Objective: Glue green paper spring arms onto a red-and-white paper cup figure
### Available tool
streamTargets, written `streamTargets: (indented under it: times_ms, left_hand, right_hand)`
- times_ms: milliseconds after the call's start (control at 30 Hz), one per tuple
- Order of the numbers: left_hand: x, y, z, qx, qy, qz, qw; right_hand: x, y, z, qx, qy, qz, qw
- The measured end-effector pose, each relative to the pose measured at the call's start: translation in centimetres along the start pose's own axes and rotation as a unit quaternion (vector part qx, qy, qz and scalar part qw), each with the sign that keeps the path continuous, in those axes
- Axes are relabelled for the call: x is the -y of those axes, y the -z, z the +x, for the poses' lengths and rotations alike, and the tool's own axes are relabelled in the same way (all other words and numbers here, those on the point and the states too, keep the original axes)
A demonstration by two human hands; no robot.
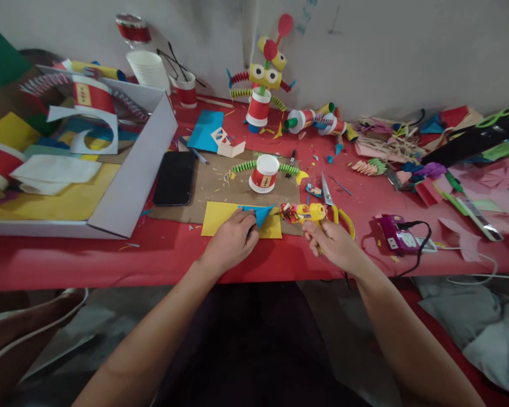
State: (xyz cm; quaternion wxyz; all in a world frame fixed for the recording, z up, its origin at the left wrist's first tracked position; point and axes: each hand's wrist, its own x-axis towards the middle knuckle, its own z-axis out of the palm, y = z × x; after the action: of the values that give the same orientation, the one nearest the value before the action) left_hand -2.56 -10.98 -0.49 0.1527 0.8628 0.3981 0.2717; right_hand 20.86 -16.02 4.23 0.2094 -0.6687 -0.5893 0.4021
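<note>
My left hand has its fingers closed on a pointed blue paper piece, above a yellow paper sheet near the table's front. The fingers of my right hand are wrapped round a yellow glue gun. Its tip points left, close to the right end of the blue piece; whether they touch is too small to tell. Behind the yellow sheet, a red and white paper cup with green folded paper arms stands upright on brown cardboard.
A black phone lies left of the cup, beside a white box of craft pieces. Scissors lie just right of the glue gun. A purple power adapter with cables is farther right. Paper figures stand at the back.
</note>
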Motion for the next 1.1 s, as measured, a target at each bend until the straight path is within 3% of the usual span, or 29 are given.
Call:
streamTargets:
  times_ms: [633, 800, 967, 1100]
  left_hand:
    - [0.0, 0.1, 0.1, 0.015, 0.001, -0.009, 1.000]
    - [0.0, 0.1, 0.0, 0.013, -0.004, -0.017, 1.000]
    - [0.1, 0.0, 0.0, 0.013, -0.003, -0.009, 1.000]
    - [0.1, 0.0, 0.0, 0.006, -0.014, -0.007, 1.000]
  right_hand:
    - [0.6, 0.7, -0.2, 0.001, -0.009, -0.033, 0.999]
    - [0.4, 1.1, -0.8, 0.040, -0.021, -0.041, 0.998]
    - [0.7, 1.1, -0.9, 0.009, -0.010, -0.050, 0.999]
    - [0.8, 1.3, -1.4, 0.059, -0.030, -0.013, 0.998]
